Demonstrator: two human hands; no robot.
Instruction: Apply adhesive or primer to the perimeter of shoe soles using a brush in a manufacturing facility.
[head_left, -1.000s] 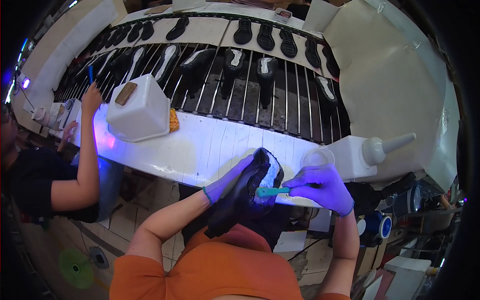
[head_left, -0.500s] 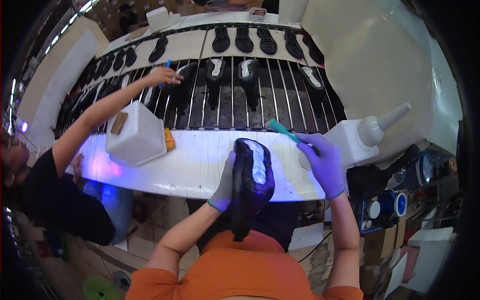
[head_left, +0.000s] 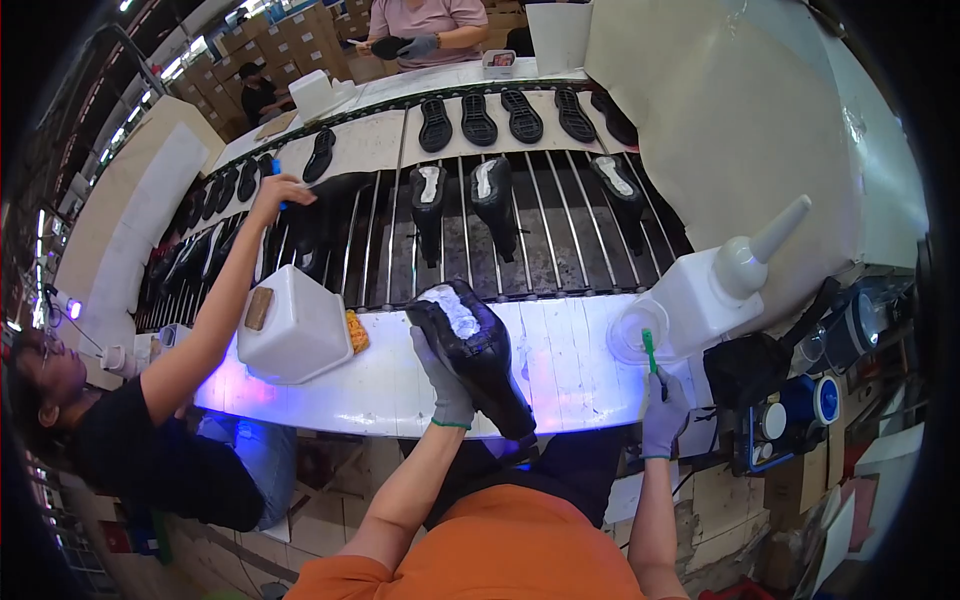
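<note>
My left hand (head_left: 446, 385), gloved in grey, is wrapped around a black shoe upper (head_left: 487, 352) turned sole side up, its toe slanting down toward me and to the right. A white patch (head_left: 452, 312) covers part of its underside. In my right gloved hand (head_left: 664, 412) is a slim green brush (head_left: 649, 352), its tip over a round clear dish (head_left: 616, 350) on the white bench. Right beside the dish stands a white squeeze bottle (head_left: 712, 290) with a long nozzle.
Beyond the white bench (head_left: 580, 385), a roller conveyor (head_left: 560, 235) carries black shoe uppers, with black soles (head_left: 478, 120) on a shelf behind. A white container (head_left: 290, 325) sits left. A co-worker's arm (head_left: 215, 265) reaches over the rollers. Another person (head_left: 440, 25) handles a sole opposite.
My right hand has drawn back and down, bringing the brush to the dish. The shoe upper has tilted, its patched end shifting left. The co-worker's hand has moved left, and the view has shifted.
</note>
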